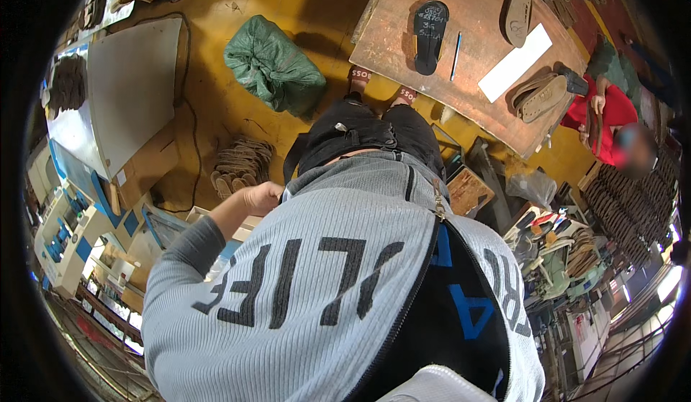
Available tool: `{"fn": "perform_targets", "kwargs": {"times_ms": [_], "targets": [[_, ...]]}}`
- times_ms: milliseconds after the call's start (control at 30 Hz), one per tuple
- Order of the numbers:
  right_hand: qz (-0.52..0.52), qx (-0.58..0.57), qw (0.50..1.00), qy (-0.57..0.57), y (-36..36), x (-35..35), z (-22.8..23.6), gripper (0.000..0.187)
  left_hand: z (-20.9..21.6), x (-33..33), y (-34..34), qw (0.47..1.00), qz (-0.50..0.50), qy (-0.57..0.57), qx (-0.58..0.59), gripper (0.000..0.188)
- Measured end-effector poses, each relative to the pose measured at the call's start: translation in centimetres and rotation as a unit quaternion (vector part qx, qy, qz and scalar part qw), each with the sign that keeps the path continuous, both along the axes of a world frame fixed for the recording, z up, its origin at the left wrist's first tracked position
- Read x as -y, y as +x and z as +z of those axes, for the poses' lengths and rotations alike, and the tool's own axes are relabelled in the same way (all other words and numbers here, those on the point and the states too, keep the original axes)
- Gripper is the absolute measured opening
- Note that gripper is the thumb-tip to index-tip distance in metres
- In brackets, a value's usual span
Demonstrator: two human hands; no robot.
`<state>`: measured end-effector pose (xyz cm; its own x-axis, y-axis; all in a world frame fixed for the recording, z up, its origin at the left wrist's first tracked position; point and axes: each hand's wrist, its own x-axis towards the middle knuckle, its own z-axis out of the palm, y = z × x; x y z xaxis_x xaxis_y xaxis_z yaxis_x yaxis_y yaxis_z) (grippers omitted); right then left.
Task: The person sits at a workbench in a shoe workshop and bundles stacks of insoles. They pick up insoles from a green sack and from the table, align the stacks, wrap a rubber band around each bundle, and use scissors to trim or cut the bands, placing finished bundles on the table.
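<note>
Prob. btwn steps; next move calls for a hand over the desk (pixel 389 42), scuffed flat wood. Green sack (pixel 270 64): crinkly woven plastic, on floor (pixel 214 33). Brown soles (pixel 241 166): layered pile, nearest L hand (pixel 260 199); fingers hidden at hip, can't tell grip. R hand n/v. Blk sole (pixel 430 38): flat, on desk beside slim blue pen (pixel 456 55).

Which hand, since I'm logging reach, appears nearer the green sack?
Left, as far as shown: the left hand is beside the grey jacket, the green sack ahead on the floor; the right hand isn't visible.
</note>
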<state>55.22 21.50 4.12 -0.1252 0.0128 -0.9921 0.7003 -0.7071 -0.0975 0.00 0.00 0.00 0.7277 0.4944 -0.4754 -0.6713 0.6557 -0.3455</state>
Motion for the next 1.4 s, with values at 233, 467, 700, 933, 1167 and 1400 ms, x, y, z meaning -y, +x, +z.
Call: {"fn": "perform_targets", "kwargs": {"times_ms": [233,467,700,933,1167,1400], "targets": [[-0.053,-0.271,0.932,-0.235,-6.6,-6.1,0.8,0.052,0.8,-8.3,-3.9,0.986,-0.133,0.097,-0.017,0.049],[-0.125,-0.276,0.933,-0.197,-17.0,-8.4,3.2,0.052,3.3,-12.9,-2.2,0.959,-0.175,0.196,-0.105,0.039],[0.161,-0.175,0.948,0.21,-23.5,-8.3,5.4,0.042,3.2,-16.4,1.1,0.722,-0.21,0.407,-0.518,0.024],[0.242,-0.232,0.901,0.275,-24.7,-9.0,3.1,0.039,4.9,-16.8,1.9,0.541,-0.192,0.412,-0.707,0.025],[-0.146,-0.277,0.934,-0.175,-24.6,-10.3,1.8,0.038,3.4,-18.1,1.8,0.566,-0.127,0.444,-0.683,0.016],[-0.314,-0.146,0.934,0.093,-24.4,-10.1,-2.9,0.012,3.1,-19.5,2.8,0.779,-0.101,0.375,-0.492,0.05]]}}
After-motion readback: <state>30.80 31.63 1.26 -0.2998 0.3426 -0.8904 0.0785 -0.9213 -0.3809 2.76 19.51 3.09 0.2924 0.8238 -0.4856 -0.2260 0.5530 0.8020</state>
